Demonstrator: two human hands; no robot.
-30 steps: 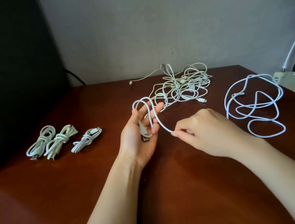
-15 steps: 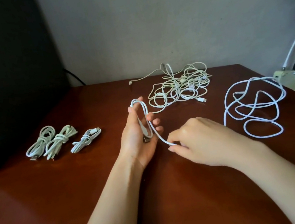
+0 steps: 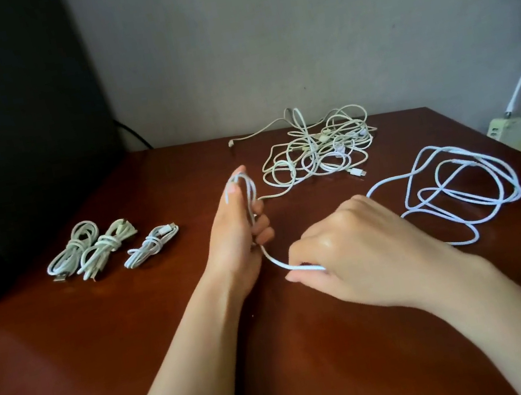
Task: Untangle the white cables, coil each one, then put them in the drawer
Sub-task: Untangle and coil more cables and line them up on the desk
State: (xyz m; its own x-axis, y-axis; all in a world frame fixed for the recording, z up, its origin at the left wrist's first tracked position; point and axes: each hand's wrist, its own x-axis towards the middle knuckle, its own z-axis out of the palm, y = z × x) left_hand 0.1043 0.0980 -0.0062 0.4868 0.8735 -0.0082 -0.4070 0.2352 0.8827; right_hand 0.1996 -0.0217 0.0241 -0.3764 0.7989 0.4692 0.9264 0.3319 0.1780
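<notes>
the dark red-brown table fills most of the view, its near and side edges cut off. a big black object stands at the far left, too dark to make out. two bare forearms come in from the bottom. the left hand stands upright, fingers curled round a few loops of a white cable; how many loops is hard to count. the right hand, knuckles up, pinches the same cable just beside it, and the pinching fingertips are mostly hidden under the hand. one loose white cable sprawls on the table to the right; the right hand hides whether it joins the held one. one tangled pile lies near the far edge, its strands too knotted to count. three coiled bundles lie in a row at the left: first, second, touching it, and a smaller third slightly apart. a pale power strip sits off the table's right edge.
</notes>
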